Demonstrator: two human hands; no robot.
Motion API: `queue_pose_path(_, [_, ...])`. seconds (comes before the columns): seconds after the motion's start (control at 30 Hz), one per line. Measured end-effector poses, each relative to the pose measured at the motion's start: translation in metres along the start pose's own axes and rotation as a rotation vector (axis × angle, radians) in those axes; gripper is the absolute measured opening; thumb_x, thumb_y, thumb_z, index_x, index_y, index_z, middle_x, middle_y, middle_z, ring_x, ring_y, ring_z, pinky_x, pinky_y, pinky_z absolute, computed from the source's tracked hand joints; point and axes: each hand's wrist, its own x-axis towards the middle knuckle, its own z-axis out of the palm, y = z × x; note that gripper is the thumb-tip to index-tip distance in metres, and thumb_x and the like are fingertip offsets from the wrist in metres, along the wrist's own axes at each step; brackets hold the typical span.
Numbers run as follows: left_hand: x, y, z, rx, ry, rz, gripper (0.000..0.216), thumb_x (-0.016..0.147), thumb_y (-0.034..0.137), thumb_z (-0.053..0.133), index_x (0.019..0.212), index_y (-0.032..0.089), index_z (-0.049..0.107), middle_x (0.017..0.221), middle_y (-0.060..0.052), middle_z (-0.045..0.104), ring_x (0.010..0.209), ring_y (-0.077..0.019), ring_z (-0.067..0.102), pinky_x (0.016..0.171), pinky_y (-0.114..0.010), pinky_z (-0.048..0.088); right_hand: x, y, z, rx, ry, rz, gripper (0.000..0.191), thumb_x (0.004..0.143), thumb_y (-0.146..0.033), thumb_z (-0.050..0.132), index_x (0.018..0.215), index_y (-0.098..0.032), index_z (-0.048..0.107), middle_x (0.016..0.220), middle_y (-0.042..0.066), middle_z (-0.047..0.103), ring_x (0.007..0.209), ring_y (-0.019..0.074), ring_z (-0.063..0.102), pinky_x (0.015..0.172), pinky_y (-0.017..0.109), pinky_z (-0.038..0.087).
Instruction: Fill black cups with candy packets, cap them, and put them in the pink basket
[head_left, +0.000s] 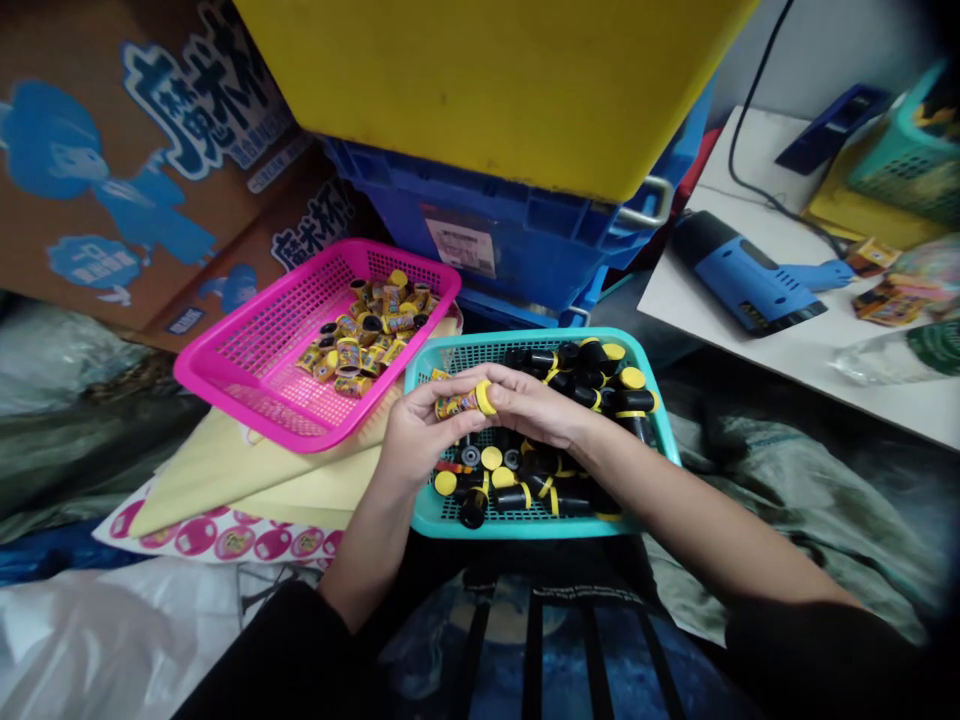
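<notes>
Fingers of the left hand (414,432) wrap the body of a tube (459,403), and the right hand (537,406) pinches its yellow cap end; both hands grip it. The tube lies sideways, held just above the teal basket (663,420), which is full of black tubes (592,375) with yellow caps. Left of it, a pink basket (247,350) rests tilted on yellow sheets (247,470) and holds labelled tubes (367,335). A sticker sheet (225,540) lies beneath. A blue heat gun (742,280) sits on the white table (825,370) to the right.
</notes>
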Motion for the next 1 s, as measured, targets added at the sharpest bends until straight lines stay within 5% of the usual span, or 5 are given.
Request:
queue_pose_path(0.23, [0.008, 0.053, -0.051, 0.888, 0.536, 0.448, 0.041, 0.071, 0.026, 0.074, 0.11, 0.02, 0.066, 0.12, -0.008, 0.064, 0.118, -0.0248, 0.054, 0.106, -0.045, 0.038, 0.008, 0.001, -0.005, -1.274, 0.085, 0.132, 0.026, 0.082, -0.042, 0.06, 0.089, -0.018, 0.061, 0.084, 0.006, 0.065, 0.08, 0.0196, 0.06, 0.075, 0.033, 0.045])
queue_pose_path(0.43, [-0.007, 0.028, -0.03, 0.483, 0.201, 0.201, 0.028, 0.082, 0.03, 0.062, 0.108, 0.021, 0.066, 0.093, -0.003, 0.072, 0.081, -0.0152, 0.068, 0.073, -0.029, 0.057, 0.032, 0.037, 0.015, -1.646, 0.195, 0.276, 0.038, 0.087, -0.041, 0.051, 0.113, -0.014, 0.057, 0.114, 0.016, 0.062, 0.102, 0.027, 0.06, 0.082, 0.036, 0.047])
queue_pose_path(0.77, [0.002, -0.003, -0.038, 0.352, 0.163, -0.112, 0.026, 0.077, 0.033, 0.064, 0.098, 0.019, 0.069, 0.077, -0.003, 0.071, 0.061, -0.0128, 0.065, 0.06, -0.026, 0.056, 0.044, 0.031, 0.014, -1.796, 0.143, 0.256, 0.023, 0.089, -0.027, 0.05, 0.088, -0.014, 0.07, 0.091, 0.012, 0.071, 0.086, 0.025, 0.065, 0.072, 0.032, 0.047])
queue_pose_path(0.87, [-0.002, -0.004, -0.039, 0.384, 0.186, -0.17, 0.023, 0.08, 0.036, 0.061, 0.092, 0.019, 0.068, 0.065, -0.001, 0.068, 0.052, -0.0116, 0.062, 0.052, -0.023, 0.053, 0.028, 0.024, 0.01, -1.844, 0.196, 0.085, 0.028, 0.094, -0.028, 0.044, 0.095, -0.015, 0.069, 0.092, 0.011, 0.071, 0.088, 0.0226, 0.063, 0.076, 0.033, 0.044])
queue_pose_path(1.0, [-0.004, -0.003, -0.034, 0.282, 0.145, -0.275, 0.031, 0.078, 0.038, 0.063, 0.101, 0.017, 0.063, 0.059, 0.002, 0.064, 0.049, -0.0119, 0.061, 0.049, -0.023, 0.051, -0.004, 0.021, 0.004, -1.87, 0.187, -0.6, 0.025, 0.095, -0.025, 0.045, 0.105, -0.02, 0.067, 0.101, 0.007, 0.071, 0.09, 0.0183, 0.06, 0.071, 0.032, 0.04])
